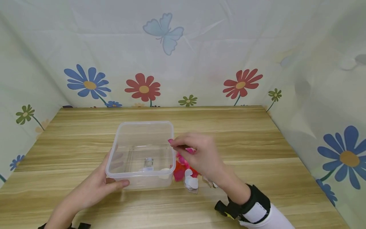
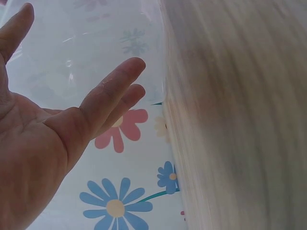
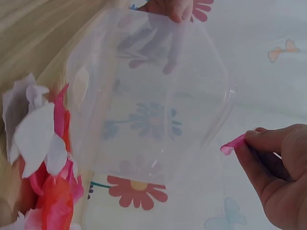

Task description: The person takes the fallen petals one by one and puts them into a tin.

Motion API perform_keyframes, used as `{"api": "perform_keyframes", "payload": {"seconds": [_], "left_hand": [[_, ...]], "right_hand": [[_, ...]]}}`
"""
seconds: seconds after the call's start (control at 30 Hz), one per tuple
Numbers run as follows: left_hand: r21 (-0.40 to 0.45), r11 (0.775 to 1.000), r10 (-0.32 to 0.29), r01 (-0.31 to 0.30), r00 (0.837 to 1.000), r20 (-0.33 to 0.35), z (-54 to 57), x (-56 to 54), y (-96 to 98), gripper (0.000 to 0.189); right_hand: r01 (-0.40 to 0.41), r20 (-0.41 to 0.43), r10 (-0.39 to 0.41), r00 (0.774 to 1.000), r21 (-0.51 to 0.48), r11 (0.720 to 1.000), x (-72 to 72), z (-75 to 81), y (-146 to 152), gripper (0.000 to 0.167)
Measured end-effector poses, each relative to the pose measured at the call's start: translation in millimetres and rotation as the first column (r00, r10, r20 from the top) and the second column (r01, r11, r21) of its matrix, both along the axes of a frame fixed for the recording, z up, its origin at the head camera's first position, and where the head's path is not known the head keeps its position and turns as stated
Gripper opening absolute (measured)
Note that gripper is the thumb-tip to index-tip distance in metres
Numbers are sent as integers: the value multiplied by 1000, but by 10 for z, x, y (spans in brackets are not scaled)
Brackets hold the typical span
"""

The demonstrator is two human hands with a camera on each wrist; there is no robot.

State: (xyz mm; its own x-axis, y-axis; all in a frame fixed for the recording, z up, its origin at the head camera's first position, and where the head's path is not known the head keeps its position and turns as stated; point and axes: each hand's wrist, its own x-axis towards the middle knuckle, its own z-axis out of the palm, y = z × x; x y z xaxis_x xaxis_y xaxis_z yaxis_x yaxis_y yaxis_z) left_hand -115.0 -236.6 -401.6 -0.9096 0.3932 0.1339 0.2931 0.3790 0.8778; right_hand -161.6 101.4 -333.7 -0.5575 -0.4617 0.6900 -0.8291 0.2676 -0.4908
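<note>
A clear plastic box (image 1: 140, 175) with an open top stands on the wooden table. My left hand (image 1: 100, 178) holds it by its near left corner, thumb along the front wall and fingers against the left side. Over the box's right rim, my right hand (image 1: 200, 152) pinches a small pink petal (image 3: 233, 144) between thumb and fingertips. A pale petal-like piece (image 1: 164, 173) shows in the box's near right corner. Beside the box, partly under my right hand, lies a pile of pink and red petals (image 1: 179, 173) with white petals (image 1: 191, 182) at its near side.
The wooden table (image 1: 228, 140) spreads out around the box. A white cloth backdrop (image 1: 200, 63) printed with flowers and a butterfly rises behind it and along both sides. A small square marking (image 1: 148, 163) shows through the box's bottom.
</note>
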Motion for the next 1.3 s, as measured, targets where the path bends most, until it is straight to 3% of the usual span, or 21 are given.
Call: {"api": "perform_keyframes", "payload": {"seconds": [0.37, 0.5, 0.83, 1.07, 1.3], "left_hand": [[-5, 1000, 6, -6, 1000, -3, -5, 0, -1, 112], [-14, 1000, 10, -10, 1000, 5, -2, -3, 2, 113], [-23, 1000, 8, -8, 1000, 18, -2, -9, 1, 112], [-2, 1000, 0, 0, 1000, 21, -3, -9, 0, 112], [-6, 1000, -1, 1, 1000, 21, -1, -13, 5, 112]], "right_hand": [[-152, -136, 162, 977, 80, 985, 13, -102, -161, 24], [-176, -151, 190, 970, 103, 979, -7, -133, -190, 24], [-101, -95, 113, 989, 123, 987, 14, -95, -135, 25], [-79, -59, 83, 995, 64, 995, -39, -50, -38, 29], [41, 23, -44, 999, 118, 992, -84, -59, 67, 28]]}}
